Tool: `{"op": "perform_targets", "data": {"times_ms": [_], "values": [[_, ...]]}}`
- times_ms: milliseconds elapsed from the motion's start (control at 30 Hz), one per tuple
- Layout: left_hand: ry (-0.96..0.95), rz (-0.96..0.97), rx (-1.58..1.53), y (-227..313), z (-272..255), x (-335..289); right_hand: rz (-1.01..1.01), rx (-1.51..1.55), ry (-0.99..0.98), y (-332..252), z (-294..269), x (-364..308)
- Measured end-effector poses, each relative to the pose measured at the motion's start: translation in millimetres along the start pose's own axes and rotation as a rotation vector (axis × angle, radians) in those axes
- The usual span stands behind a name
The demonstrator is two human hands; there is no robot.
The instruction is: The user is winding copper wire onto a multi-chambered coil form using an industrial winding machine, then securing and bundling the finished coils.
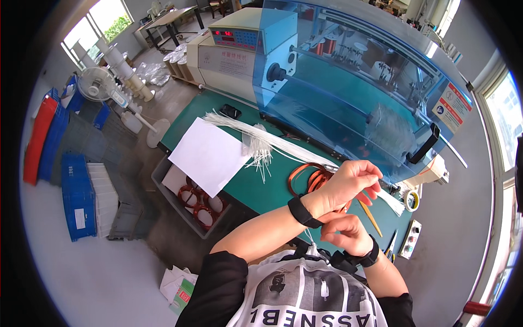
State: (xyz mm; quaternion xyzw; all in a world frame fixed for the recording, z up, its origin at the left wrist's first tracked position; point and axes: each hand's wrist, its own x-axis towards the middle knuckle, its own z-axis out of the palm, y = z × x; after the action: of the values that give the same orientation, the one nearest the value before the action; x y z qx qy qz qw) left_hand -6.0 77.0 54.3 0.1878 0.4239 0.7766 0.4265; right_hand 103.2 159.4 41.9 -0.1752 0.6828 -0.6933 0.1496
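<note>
My left hand (351, 184) is raised over the table with its fingers loosely bent and apart, and nothing shows in it. Around that wrist goes a black wristband (303, 212). Just below, my right hand (348, 233) has its fingers curled in beside the left wrist, close to the band; anything between them is hidden. Its own wrist wears another black band (371, 254). Behind my hands lie coils of copper wire (305, 177), partly covered by the left hand. Past them stretches a bundle of thin white strands (294, 144). A yellow stick (370, 219) lies right of the hands.
A winding machine (234, 62) with a blue clear cover (338, 109) stands behind the green table (242, 185). White paper (210, 155) overlaps a grey bin (204, 233) holding copper coils. At right are a tape roll (412, 200), blue-handled pliers (390, 248) and a button box (411, 240).
</note>
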Motion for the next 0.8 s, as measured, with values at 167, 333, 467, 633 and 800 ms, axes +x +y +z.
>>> {"op": "perform_targets", "data": {"times_ms": [167,333,467,633,800], "values": [[-0.021,0.082,-0.306,15.3,-5.2,1.7,-0.367,0.694,0.418,17.3,-6.0,-3.2],[-0.113,0.095,-0.716,24.6,-15.3,12.7,-0.127,0.519,0.332,31.0,16.4,21.7],[-0.092,0.11,-0.803,26.9,-24.3,16.9,0.077,0.313,0.31,30.5,13.9,22.2],[0.017,0.169,-0.601,21.4,-23.5,17.3,0.146,0.194,0.265,32.6,14.6,18.2],[0.307,0.538,0.924,-10.4,-51.4,31.3,0.217,0.301,0.279,13.1,13.8,14.3]]}}
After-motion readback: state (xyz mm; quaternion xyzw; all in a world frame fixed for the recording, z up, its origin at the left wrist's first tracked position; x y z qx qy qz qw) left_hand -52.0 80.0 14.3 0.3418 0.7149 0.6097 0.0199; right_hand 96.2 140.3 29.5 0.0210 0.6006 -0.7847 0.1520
